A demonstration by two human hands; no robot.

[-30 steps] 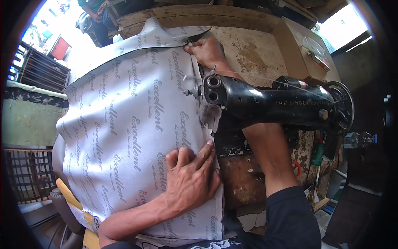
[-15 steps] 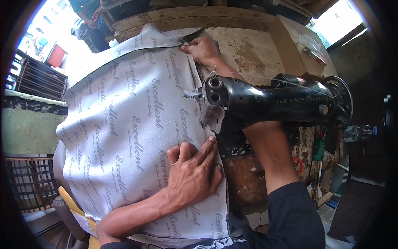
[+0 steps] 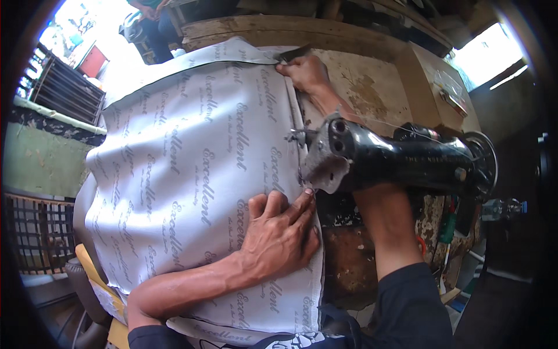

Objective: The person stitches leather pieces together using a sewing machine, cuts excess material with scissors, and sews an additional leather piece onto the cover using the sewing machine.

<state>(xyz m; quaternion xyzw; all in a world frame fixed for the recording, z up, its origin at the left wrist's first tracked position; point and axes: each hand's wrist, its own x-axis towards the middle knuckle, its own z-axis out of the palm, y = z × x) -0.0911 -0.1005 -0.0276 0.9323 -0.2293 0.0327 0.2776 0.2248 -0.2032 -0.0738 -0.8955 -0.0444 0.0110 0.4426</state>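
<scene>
A large sheet of white fabric (image 3: 192, 168) with repeated grey lettering lies spread under the needle end of a black sewing machine (image 3: 401, 154). My left hand (image 3: 282, 232) rests on it just nearer than the needle. Its index finger stretches along the right edge towards the presser area; the other fingers are partly bent. My right arm passes under the machine's arm. Beyond the machine, my right hand (image 3: 305, 72) pinches the far right edge of the fabric, where a dark underside shows. The machine's head hides the needle and the stitch point.
A cardboard box (image 3: 433, 87) with a plastic packet stands at the back right. Right of the machine are a green-handled screwdriver (image 3: 449, 227) and a clear bottle (image 3: 501, 209). A person (image 3: 154, 23) sits beyond the table at the far left. Yellow foam (image 3: 96, 273) sits at lower left.
The whole view has shifted, so the machine and fabric appear farther right. Both hands keep nearly the same places on the fabric; the right still pinches its far edge.
</scene>
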